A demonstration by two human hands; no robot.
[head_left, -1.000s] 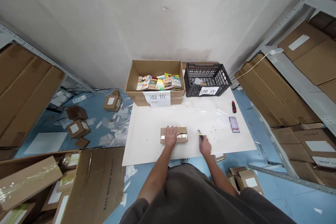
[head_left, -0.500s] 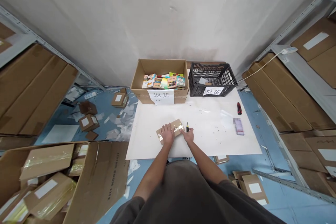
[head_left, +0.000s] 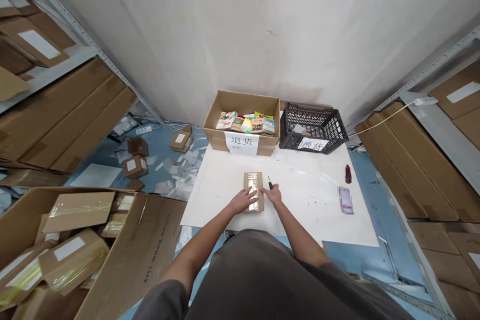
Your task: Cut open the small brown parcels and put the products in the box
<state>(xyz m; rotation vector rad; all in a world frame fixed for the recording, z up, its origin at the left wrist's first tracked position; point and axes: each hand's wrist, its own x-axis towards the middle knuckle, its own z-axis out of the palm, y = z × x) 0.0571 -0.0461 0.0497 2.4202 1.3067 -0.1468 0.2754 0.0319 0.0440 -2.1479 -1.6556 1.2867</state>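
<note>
A small taped cardboard parcel (head_left: 253, 185) lies on the white sheet (head_left: 300, 185), its long side pointing away from me. My left hand (head_left: 243, 201) rests flat on the parcel's near left part, fingers spread. My right hand (head_left: 275, 193) is closed round a small cutter with a dark and yellow tip (head_left: 269, 180), right beside the parcel's right edge.
An open cardboard box (head_left: 225, 136) of colourful booklets and a black plastic crate (head_left: 313, 122), both with paper labels, stand at the sheet's far edge. A red cutter (head_left: 348, 173) and a small packet (head_left: 345, 199) lie to the right. A big carton (head_left: 142, 250) of parcels is at left; shelves flank both sides.
The parcel has been turned from lying crosswise to pointing away from me. My right hand came in from the right with the cutter to the parcel's right edge. The view shifted left.
</note>
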